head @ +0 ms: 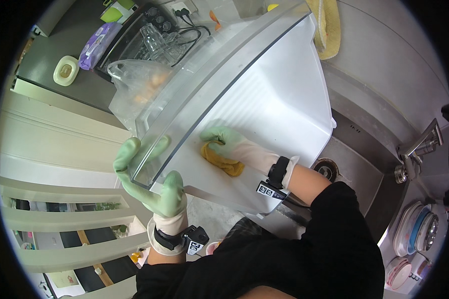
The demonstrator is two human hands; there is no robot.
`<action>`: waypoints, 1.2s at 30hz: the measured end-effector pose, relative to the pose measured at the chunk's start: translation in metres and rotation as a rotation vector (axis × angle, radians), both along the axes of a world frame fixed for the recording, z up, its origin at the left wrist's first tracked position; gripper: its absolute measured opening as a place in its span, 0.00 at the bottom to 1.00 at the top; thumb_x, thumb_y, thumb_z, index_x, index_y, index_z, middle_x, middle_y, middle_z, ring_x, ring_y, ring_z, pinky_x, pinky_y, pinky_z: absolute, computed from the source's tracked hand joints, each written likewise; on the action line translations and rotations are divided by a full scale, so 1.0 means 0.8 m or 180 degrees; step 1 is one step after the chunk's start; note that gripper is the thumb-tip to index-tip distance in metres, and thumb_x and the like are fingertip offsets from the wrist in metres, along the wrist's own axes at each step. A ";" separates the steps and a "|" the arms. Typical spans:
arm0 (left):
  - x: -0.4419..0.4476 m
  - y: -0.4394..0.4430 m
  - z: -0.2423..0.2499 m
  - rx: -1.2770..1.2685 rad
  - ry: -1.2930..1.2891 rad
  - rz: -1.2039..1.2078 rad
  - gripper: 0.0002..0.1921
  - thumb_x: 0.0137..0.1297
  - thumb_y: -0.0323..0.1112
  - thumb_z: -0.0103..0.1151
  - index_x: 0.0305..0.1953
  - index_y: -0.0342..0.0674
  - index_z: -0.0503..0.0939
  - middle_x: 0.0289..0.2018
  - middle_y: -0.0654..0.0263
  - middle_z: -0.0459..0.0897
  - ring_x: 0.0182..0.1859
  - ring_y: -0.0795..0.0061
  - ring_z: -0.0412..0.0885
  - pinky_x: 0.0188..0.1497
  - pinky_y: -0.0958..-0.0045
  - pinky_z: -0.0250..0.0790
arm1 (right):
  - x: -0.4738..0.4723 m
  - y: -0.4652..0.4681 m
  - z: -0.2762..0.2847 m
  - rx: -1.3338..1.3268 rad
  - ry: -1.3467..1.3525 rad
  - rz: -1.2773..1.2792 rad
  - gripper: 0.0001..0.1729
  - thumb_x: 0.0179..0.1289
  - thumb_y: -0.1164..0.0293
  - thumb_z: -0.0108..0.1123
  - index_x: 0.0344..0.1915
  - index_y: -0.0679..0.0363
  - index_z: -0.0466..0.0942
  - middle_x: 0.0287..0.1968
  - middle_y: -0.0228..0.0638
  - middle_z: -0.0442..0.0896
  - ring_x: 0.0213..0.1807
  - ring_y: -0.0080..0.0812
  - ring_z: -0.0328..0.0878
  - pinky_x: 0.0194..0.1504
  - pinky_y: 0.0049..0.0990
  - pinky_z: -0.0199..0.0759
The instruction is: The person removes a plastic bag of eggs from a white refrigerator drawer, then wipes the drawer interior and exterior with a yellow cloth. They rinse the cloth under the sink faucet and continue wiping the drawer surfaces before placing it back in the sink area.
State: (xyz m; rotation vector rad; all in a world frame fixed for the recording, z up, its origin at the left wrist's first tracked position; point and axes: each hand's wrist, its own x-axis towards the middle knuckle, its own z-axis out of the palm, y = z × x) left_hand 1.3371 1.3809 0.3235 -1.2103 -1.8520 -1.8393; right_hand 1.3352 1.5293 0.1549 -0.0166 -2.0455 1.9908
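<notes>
A large white plastic refrigerator drawer [280,93] with a clear front panel lies tilted before me, partly over the sink. My left hand [149,179], in a green and white rubber glove, grips the near left corner of the clear panel, fingers on its outer side and thumb at the near edge. Inside the drawer, my right hand [228,144], gloved alike, holds a bunched mustard-yellow cloth [222,160] against the white surface. Each wrist wears a black strap with a small device.
A metal sink [353,172] with a drain and a faucet [415,149] lies right. Stacked dishes [415,228] stand lower right. Behind the drawer are a plastic bag of eggs or similar round things [146,86], a black oven [123,41], a purple packet [99,45] and a yellow towel [329,30].
</notes>
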 end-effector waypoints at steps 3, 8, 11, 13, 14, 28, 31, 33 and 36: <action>-0.004 -0.001 -0.003 0.0047 0.0109 0.0075 0.39 0.38 0.25 0.47 0.61 0.30 0.58 0.55 0.52 0.68 0.50 0.55 0.78 0.58 0.57 0.67 | 0.016 0.008 0.014 0.1464 -0.0885 0.0105 0.18 0.61 0.75 0.57 0.52 0.60 0.75 0.48 0.43 0.81 0.50 0.33 0.77 0.52 0.29 0.70; -0.006 0.000 -0.003 -0.0117 0.0196 -0.0021 0.36 0.51 0.37 0.54 0.63 0.29 0.59 0.55 0.49 0.73 0.57 0.60 0.72 0.62 0.58 0.61 | 0.085 0.018 0.044 0.0375 -0.0786 -0.0387 0.13 0.64 0.75 0.53 0.48 0.61 0.74 0.43 0.43 0.80 0.46 0.33 0.76 0.51 0.29 0.70; -0.005 -0.002 -0.004 -0.0186 0.0298 0.0056 0.37 0.49 0.36 0.55 0.62 0.30 0.59 0.51 0.47 0.77 0.55 0.60 0.74 0.62 0.59 0.61 | 0.141 0.031 0.060 -0.0315 -0.0593 -0.1015 0.11 0.66 0.78 0.46 0.47 0.58 0.72 0.42 0.39 0.78 0.44 0.33 0.76 0.51 0.29 0.70; -0.008 -0.005 -0.006 -0.0160 0.0324 0.0104 0.36 0.49 0.34 0.54 0.61 0.28 0.59 0.49 0.48 0.78 0.58 0.60 0.71 0.66 0.57 0.55 | 0.182 0.043 0.070 -0.1053 -0.0776 -0.1375 0.13 0.66 0.80 0.45 0.48 0.57 0.72 0.43 0.37 0.77 0.44 0.32 0.75 0.51 0.29 0.70; -0.011 -0.007 -0.009 -0.0125 0.0227 0.0012 0.35 0.51 0.35 0.54 0.61 0.26 0.59 0.50 0.47 0.77 0.58 0.59 0.72 0.65 0.57 0.57 | 0.211 0.049 0.075 -0.1419 -0.0473 -0.1515 0.13 0.68 0.79 0.43 0.48 0.56 0.70 0.41 0.34 0.75 0.43 0.28 0.73 0.47 0.26 0.70; -0.117 -0.039 0.012 0.0346 0.0098 -0.0019 0.26 0.63 0.40 0.53 0.59 0.29 0.67 0.55 0.52 0.74 0.54 0.62 0.76 0.60 0.63 0.67 | 0.632 -0.021 0.041 0.2050 -0.2953 -0.5282 0.21 0.60 0.75 0.58 0.53 0.66 0.71 0.47 0.45 0.78 0.48 0.35 0.76 0.49 0.31 0.70; -0.124 -0.076 0.050 0.0220 0.0643 0.0388 0.25 0.64 0.41 0.52 0.58 0.29 0.69 0.55 0.52 0.75 0.54 0.62 0.76 0.61 0.62 0.66 | 0.614 -0.030 0.027 0.2459 -0.2492 -0.5156 0.28 0.56 0.74 0.63 0.57 0.68 0.69 0.49 0.51 0.77 0.53 0.44 0.73 0.54 0.37 0.68; -0.129 -0.103 0.085 0.0012 0.1210 0.0507 0.24 0.64 0.41 0.51 0.56 0.30 0.71 0.54 0.53 0.76 0.55 0.62 0.76 0.62 0.62 0.66 | 0.585 -0.025 0.026 0.2843 -0.1800 -0.4409 0.28 0.54 0.71 0.66 0.53 0.70 0.71 0.50 0.51 0.77 0.54 0.48 0.73 0.55 0.40 0.67; -0.135 -0.136 0.124 0.0084 0.1382 0.0627 0.23 0.64 0.41 0.51 0.55 0.31 0.72 0.54 0.53 0.76 0.55 0.63 0.75 0.63 0.62 0.66 | 0.499 0.009 0.010 0.2324 -0.1910 -0.3441 0.27 0.57 0.62 0.63 0.54 0.64 0.72 0.53 0.50 0.77 0.58 0.50 0.71 0.60 0.41 0.62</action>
